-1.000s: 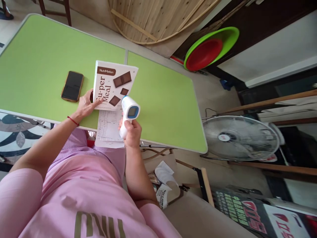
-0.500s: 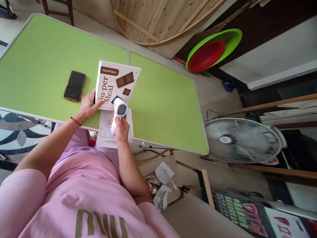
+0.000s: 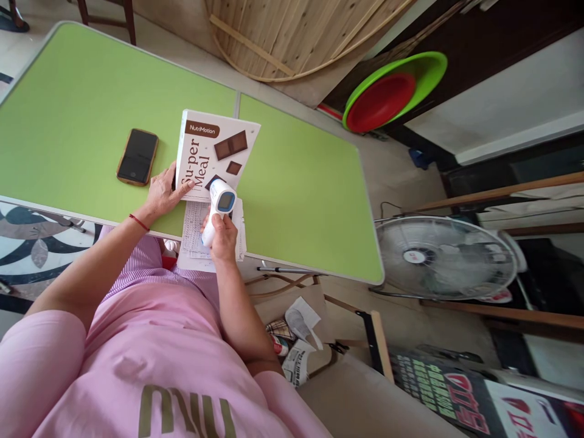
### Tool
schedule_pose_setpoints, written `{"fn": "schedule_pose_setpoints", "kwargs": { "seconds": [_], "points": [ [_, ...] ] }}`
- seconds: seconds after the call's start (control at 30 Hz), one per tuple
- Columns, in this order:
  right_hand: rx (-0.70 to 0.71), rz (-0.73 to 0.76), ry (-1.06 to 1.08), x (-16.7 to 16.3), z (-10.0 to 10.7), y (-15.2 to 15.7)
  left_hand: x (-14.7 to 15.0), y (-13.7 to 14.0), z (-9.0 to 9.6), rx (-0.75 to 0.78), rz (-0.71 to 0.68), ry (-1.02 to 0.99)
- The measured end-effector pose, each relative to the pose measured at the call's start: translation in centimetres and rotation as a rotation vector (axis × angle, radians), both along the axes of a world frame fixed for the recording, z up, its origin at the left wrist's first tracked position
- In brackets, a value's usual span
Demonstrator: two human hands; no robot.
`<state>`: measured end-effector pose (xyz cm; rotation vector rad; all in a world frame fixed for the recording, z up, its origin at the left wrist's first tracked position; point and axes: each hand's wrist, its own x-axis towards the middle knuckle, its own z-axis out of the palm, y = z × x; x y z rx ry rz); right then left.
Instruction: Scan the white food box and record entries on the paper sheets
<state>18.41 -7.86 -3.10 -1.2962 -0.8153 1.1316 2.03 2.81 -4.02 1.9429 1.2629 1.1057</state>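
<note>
My left hand (image 3: 165,190) grips the lower left edge of a white box (image 3: 230,125) printed with chocolate pieces, thumb across its front. The box stands tilted on the green table (image 3: 301,188). In my right hand (image 3: 222,237) is a white infrared thermometer (image 3: 213,225) with a blue-rimmed screen, its head close to the box's lower right corner. My fingers wrap round its handle. Handwritten paper sheets (image 3: 194,228) lie under the box and the thermometer, reaching over the table's near edge. A phone (image 3: 138,157) in a brown case lies left of the box.
Right of the table stands a large fan (image 3: 447,258). Green (image 3: 431,70) and red basins (image 3: 383,103) lean behind the table, near a round wooden board (image 3: 292,36). Papers and small items rest on a chair (image 3: 296,340) at my right.
Hardly anything differs. The thermometer's head has shifted very slightly to the right; my left hand and the box hold their places.
</note>
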Motion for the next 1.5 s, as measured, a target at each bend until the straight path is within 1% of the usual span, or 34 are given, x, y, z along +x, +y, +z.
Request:
{"fn": "schedule_pose_setpoints", "kwargs": {
  "seconds": [0.17, 0.4, 0.6, 0.77, 0.87, 0.97, 1.03, 1.1, 1.17, 1.23, 1.37, 1.43, 1.5],
  "points": [
    [0.005, 0.022, 0.032, -0.1, 0.2, 0.0, 0.0, 0.0, 0.1, 0.003, 0.009, 0.017],
    [-0.003, 0.008, 0.047, -0.4, 0.5, -0.3, 0.0, 0.0, 0.2, 0.002, 0.013, 0.036],
    [-0.004, 0.028, 0.018, -0.2, 0.5, -0.3, 0.0, 0.0, 0.2, 0.018, 0.003, 0.024],
    [0.005, 0.039, 0.031, -0.2, 0.6, -0.3, 0.1, 0.0, 0.1, -0.003, -0.002, -0.002],
    [0.014, 0.057, 0.009, 0.2, 0.9, -0.4, -0.3, 0.5, 0.1, -0.010, 0.011, -0.008],
    [0.066, 0.009, -0.125, 1.8, 1.7, -0.6, -1.1, 1.3, 0.3, -0.025, 0.028, 0.009],
    [0.135, -0.076, -0.279, 3.8, 2.1, -0.6, -1.7, 1.8, 0.5, -0.086, -0.018, -0.020],
    [0.163, -0.155, -0.466, 6.3, 2.0, -0.4, -2.2, 2.1, 0.7, -0.180, -0.075, -0.079],
    [0.108, -0.205, -0.660, 9.0, 1.3, 0.1, -2.3, 2.3, 0.9, -0.251, -0.095, -0.139],
    [0.013, -0.227, -0.826, 11.3, 0.2, 0.7, -2.0, 2.6, 0.8, -0.267, -0.092, -0.186],
    [-0.162, -0.213, -1.090, 14.2, -1.8, 1.6, -0.5, 4.9, 0.2, -0.171, -0.082, -0.220],
    [-0.197, -0.179, -1.161, 14.9, -2.3, 1.9, 0.4, 6.6, -0.2, -0.121, -0.084, -0.208],
    [-0.199, -0.141, -1.188, 15.3, -2.6, 2.1, 1.0, 8.0, -0.6, -0.100, -0.088, -0.175]
  ]
}}
